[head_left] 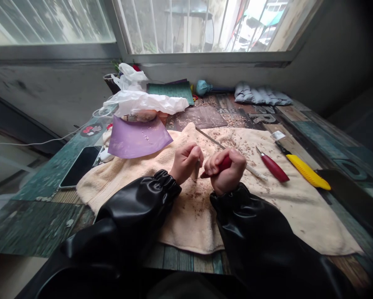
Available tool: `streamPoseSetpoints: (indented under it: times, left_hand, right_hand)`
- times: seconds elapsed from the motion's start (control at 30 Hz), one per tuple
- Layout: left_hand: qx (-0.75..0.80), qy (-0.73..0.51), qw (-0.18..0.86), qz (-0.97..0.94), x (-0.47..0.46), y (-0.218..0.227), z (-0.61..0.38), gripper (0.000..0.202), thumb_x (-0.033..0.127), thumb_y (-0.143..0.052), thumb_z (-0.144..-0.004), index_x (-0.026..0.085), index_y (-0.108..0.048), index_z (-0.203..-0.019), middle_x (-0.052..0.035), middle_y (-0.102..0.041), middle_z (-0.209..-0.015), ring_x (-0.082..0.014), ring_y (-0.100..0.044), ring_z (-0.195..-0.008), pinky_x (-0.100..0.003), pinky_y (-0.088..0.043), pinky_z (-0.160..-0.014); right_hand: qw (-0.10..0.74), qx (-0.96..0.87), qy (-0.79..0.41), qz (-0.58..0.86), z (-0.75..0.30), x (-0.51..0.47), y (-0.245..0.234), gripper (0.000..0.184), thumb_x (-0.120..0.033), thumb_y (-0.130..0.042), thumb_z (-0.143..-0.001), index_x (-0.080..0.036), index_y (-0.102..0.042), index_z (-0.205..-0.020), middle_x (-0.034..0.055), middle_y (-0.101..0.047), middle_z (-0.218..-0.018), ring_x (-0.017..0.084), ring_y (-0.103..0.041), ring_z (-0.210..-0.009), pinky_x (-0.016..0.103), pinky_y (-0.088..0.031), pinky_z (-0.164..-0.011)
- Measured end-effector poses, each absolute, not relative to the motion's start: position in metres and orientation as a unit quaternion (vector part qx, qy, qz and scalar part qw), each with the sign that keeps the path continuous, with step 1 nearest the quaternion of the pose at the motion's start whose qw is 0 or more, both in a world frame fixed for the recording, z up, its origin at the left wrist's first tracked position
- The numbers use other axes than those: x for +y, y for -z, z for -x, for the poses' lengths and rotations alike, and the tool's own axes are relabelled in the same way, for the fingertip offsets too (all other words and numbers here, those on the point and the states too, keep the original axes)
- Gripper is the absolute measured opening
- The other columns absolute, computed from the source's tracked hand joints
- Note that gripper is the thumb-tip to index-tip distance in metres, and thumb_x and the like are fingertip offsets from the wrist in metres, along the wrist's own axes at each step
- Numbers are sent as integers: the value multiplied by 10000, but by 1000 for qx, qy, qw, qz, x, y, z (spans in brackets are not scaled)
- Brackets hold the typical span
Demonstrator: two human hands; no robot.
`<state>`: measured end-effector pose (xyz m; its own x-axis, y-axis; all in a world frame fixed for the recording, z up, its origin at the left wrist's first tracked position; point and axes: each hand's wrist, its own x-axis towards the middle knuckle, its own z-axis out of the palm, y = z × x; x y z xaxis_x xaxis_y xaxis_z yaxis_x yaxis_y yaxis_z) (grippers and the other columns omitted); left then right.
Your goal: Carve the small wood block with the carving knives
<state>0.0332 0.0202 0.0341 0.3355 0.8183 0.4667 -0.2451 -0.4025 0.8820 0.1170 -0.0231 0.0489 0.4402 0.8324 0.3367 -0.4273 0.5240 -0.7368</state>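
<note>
Large letter R [266, 118] on the tabletop [317, 129]

I watch a towel [301, 220] spread on the desk [30, 220], a phone [80, 167] to its left. Behind lies a plastic bag [152, 102].

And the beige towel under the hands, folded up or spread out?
Spread out: the towel lies wide across the table, rumpled at left.
</note>
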Motion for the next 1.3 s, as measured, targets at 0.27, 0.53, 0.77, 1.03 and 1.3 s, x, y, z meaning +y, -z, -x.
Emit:
streamPoseSetpoints:
  times: [0.27,0.53,0.77,1.03,1.3]
  left_hand:
    - [227,-542,492,-642,19,-33,-33,326,281,-416,-801,158,-427,-499,27,-466,-460,-67,-423,-432,-211,-338,-447]
    - [224,-550,494,-635,21,-31,-33,330,309,-419,-796,163,-416,-500,31,-455,-452,-70,-420,-427,-211,-336,-439]
    - [227,-545,502,-632,20,-31,-33,327,287,-413,-805,160,-426,-504,34,-458,-436,-65,-418,-403,-207,-330,-430]
    - [213,-530,510,-643,25,-31,-31,329,285,-417,-806,156,-439,-504,25,-470,-449,-67,-420,-427,-211,-333,-450]
    - [231,-526,500,-648,22,-32,-32,342,291,-416,-802,157,-431,-489,25,-464,-452,-65,-415,-427,-208,-334,-449]
  right_hand:
    - [797,-350,-376,316,-110,-21,-42,343,-285,-369,-762,-182,-447,-444,-58,-371,-319,69,-346,-260,197,-257,-280]
    - [788,-344,-370,352,-108,-20,-43,342,-297,-377,-750,-188,-435,-431,-62,-369,-308,68,-347,-252,200,-267,-275]
    - [766,-335,-383,392,-107,-21,-27,344,-302,-409,-733,-178,-436,-414,-68,-358,-300,54,-320,-245,184,-242,-260]
    - [758,-361,-443,314,-119,-22,-43,325,-314,-378,-724,-187,-438,-431,-60,-371,-315,68,-341,-260,199,-279,-280]
    - [782,-359,-415,297,-117,-23,-48,322,-315,-364,-724,-194,-433,-434,-59,-358,-311,69,-333,-261,206,-277,-291]
